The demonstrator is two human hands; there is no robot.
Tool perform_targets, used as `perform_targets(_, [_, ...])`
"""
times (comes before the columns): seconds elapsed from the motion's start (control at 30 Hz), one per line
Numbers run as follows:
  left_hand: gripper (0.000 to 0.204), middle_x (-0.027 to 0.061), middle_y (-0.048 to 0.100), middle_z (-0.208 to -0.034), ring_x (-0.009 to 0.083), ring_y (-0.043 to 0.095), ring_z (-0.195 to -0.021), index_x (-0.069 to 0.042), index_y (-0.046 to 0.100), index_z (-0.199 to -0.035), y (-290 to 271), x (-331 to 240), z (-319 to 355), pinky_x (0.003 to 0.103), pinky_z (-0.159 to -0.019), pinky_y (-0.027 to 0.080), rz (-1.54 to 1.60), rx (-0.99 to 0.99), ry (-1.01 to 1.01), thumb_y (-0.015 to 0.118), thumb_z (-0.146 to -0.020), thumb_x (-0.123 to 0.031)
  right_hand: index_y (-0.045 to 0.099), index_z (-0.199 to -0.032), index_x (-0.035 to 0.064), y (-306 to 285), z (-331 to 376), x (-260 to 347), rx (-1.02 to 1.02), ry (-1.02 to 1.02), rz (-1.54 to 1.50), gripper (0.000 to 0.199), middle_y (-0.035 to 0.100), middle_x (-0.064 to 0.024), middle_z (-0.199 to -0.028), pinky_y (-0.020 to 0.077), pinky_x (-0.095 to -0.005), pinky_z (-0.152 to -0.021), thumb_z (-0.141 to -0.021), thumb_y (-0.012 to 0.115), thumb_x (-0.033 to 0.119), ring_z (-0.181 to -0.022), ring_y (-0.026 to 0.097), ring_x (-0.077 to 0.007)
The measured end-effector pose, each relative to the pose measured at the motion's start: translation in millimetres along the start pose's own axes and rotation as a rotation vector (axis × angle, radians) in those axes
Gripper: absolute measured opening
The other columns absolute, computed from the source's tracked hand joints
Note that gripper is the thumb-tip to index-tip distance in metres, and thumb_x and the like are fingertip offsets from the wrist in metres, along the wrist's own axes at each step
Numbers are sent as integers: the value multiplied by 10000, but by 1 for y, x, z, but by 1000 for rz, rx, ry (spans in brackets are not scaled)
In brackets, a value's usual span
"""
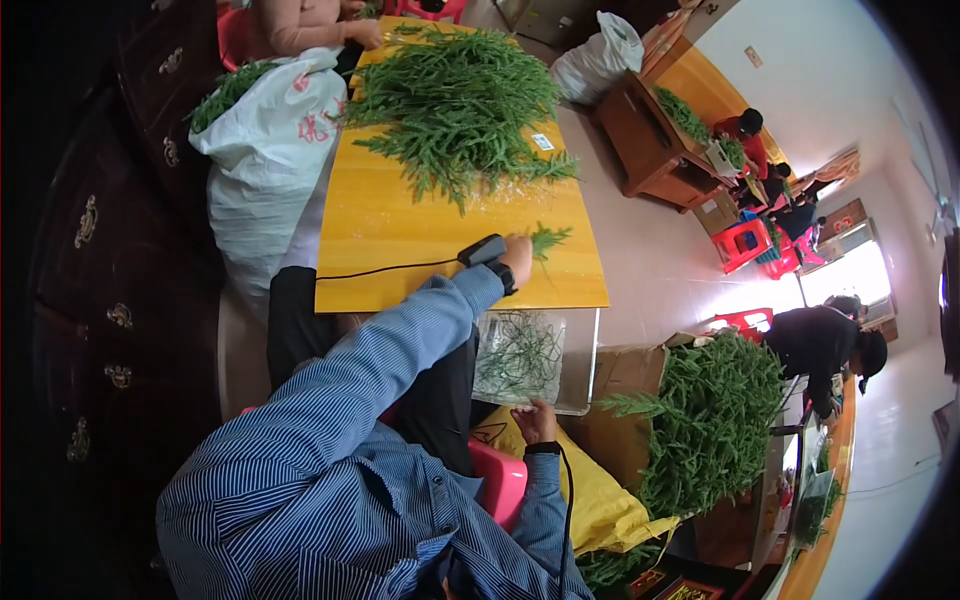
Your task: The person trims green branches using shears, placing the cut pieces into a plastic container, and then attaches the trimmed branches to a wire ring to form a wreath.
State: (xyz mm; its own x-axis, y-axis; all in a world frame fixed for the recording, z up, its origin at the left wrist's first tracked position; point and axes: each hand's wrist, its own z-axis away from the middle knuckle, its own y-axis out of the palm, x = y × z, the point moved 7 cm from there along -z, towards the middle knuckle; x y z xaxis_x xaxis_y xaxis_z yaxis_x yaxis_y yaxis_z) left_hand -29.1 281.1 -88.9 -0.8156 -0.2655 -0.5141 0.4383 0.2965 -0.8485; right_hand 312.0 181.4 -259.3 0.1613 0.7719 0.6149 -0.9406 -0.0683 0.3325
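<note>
My left hand (518, 262) is over the near right part of the yellow table (450, 285), closed around a small green sprig (548, 240) whose leafy tip sticks out past the fingers. A black device (482, 250) with a cable sits by that wrist. My right hand (536, 421) is lower, beside the near edge of a clear plastic bin (573, 408) that holds thin green stems (522, 350). Its fingers are curled together; what they hold, if anything, is too small to tell. A large heap of green sprigs (460, 95) covers the table's far half.
At left stands a white woven sack (265, 170) with greenery, beside dark drawers (90, 290). On my right, a cardboard box (630, 385) adjoins piled greenery (715, 430) and a yellow sack (600, 490). A person (300, 25) sits across the table; others work at right.
</note>
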Motion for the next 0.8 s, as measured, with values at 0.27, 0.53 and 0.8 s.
perform_targets(0.27, [161, 217, 641, -930, 345, 639, -870, -14, 627, -908, 35, -99, 35, 480, -675, 514, -494, 378, 402, 631, -786, -118, 543, -901, 87, -17, 4, 6, -32, -55, -7, 139, 618, -95, -726, 556, -462, -780, -891, 555, 226, -737, 644, -266])
perform_targets(0.53, [249, 214, 657, -839, 337, 664, -787, -23, 639, -957, 19, -115, 81, 454, -653, 528, 42, 37, 456, 608, -733, -127, 534, -917, 82, -7, 4, 4, -30, -84, -28, 163, 610, -97, -730, 556, -463, -778, -884, 572, 238, -733, 643, -272])
perform_targets(0.8, [436, 277, 648, -1080, 425, 628, -999, 58, 603, -1172, -96, -63, 90, 461, -883, 499, 356, -98, 271, 641, -830, -209, 524, -891, 61, -23, -29, -3, -1, -15, -212, 165, 601, -108, -743, 541, -478, -828, -891, 571, 220, -785, 639, -284])
